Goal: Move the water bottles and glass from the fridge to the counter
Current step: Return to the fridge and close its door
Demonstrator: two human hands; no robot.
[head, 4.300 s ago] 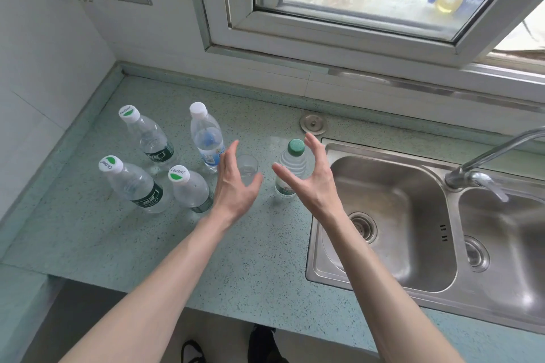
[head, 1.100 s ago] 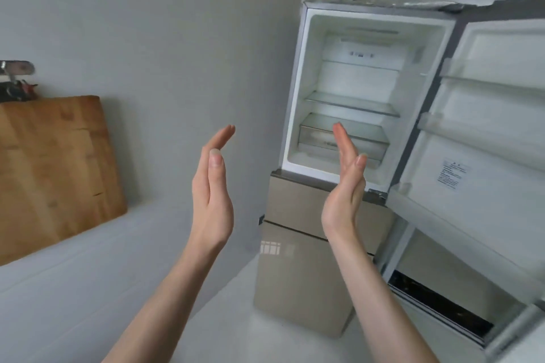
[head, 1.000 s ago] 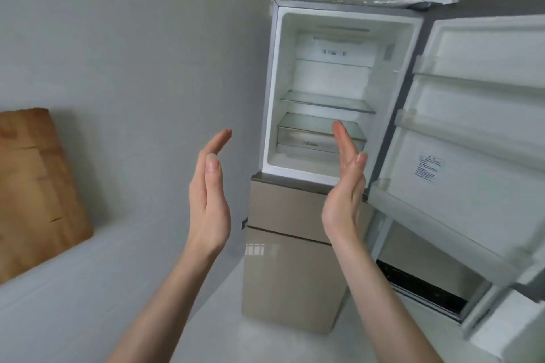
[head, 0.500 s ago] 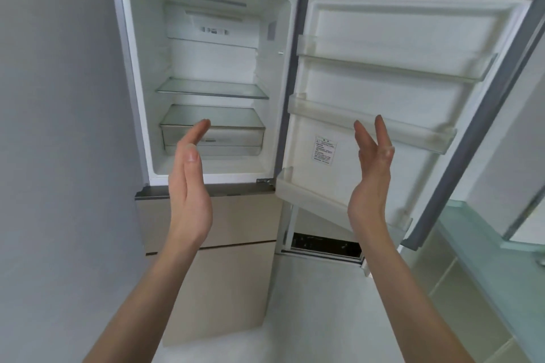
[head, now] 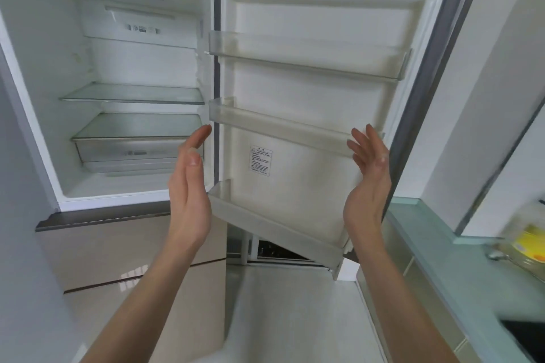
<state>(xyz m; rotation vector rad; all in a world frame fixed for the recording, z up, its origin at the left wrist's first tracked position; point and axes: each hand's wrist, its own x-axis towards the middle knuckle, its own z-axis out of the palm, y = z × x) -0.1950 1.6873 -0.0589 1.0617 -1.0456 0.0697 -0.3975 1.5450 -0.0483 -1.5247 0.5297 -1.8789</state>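
The fridge stands open in front of me, its glass shelves and drawer bare. Its door is swung wide to the right, and nothing sits in the three door racks. No water bottle or glass shows in this view. My left hand is raised with straight fingers, palm facing right, in front of the hinge edge. My right hand is raised with relaxed fingers, palm facing left, in front of the door's outer edge near the middle rack. Neither hand holds anything, and I cannot tell whether the right one touches the door.
A pale green counter runs along the right, below the door's edge, with a blurred yellow-labelled container on it. Beige lower fridge drawers sit under the open compartment. White floor lies between the fridge and the counter.
I have turned from the counter with the bottles and glass to the fridge and come closer. Both hands stay raised and hold nothing; they now frame the open door.
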